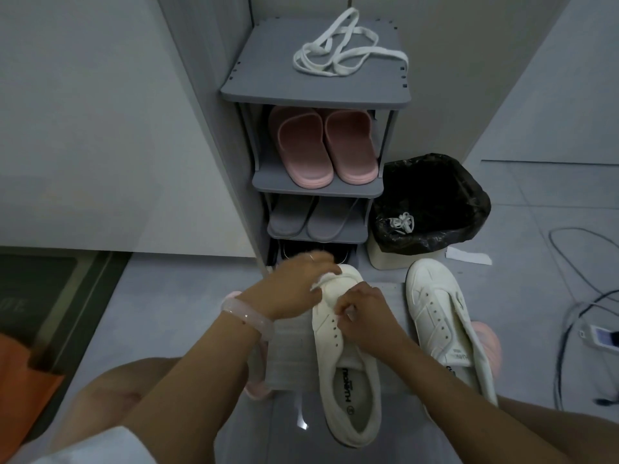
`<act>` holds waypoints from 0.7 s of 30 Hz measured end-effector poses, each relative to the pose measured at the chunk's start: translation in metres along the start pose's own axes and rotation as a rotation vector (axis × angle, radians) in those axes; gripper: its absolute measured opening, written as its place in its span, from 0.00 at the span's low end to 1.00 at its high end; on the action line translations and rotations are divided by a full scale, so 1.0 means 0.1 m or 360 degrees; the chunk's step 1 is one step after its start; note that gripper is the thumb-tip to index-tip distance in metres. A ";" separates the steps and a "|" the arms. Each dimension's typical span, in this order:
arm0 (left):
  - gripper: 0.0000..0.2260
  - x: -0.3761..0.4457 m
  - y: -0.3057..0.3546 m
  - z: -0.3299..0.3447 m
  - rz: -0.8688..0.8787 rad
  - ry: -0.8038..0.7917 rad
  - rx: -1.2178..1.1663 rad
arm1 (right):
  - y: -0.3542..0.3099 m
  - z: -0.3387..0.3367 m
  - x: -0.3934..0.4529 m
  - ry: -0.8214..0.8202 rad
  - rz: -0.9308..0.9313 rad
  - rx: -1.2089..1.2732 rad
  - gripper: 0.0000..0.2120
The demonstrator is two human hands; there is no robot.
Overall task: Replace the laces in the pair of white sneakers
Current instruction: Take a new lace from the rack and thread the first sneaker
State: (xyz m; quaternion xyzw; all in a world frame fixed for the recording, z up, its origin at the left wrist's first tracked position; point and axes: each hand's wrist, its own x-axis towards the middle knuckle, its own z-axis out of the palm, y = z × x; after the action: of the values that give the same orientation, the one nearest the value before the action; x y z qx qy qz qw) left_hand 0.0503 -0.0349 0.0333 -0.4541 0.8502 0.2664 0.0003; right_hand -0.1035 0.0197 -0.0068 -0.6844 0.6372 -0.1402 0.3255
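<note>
A white sneaker (pixel 348 373) lies on the floor in front of me, toe pointing away. My left hand (pixel 298 286) grips a bunched white lace (pixel 326 279) at its toe. My right hand (pixel 365 316) pinches the lace end at the front eyelets. The second white sneaker (pixel 438 316) stands to the right with empty eyelets. A loose white lace (pixel 345 48) lies coiled on the top shelf of the grey shoe rack (pixel 315 92). Another white lace (pixel 402 222) sits inside the bin.
The rack holds pink slippers (pixel 321 149) and grey slippers (pixel 315 219) below. A bin with a black bag (pixel 432 209) stands right of the rack. Cables (pixel 569 296) and a power strip (pixel 603 336) lie on the floor at right. A dark mat (pixel 37 296) lies at left.
</note>
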 end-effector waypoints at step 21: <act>0.20 -0.28 0.01 -0.30 -0.0718 -0.0414 -0.2074 | -0.11 -0.11 -0.19 -0.0027 -0.0303 -0.0063 0.10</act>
State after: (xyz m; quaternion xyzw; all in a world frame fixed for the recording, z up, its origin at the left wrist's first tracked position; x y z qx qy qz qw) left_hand 0.0735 -0.0265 0.0663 -0.4914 0.3954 0.7674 -0.1151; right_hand -0.1043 0.0352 0.0131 -0.7494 0.5691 -0.1519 0.3026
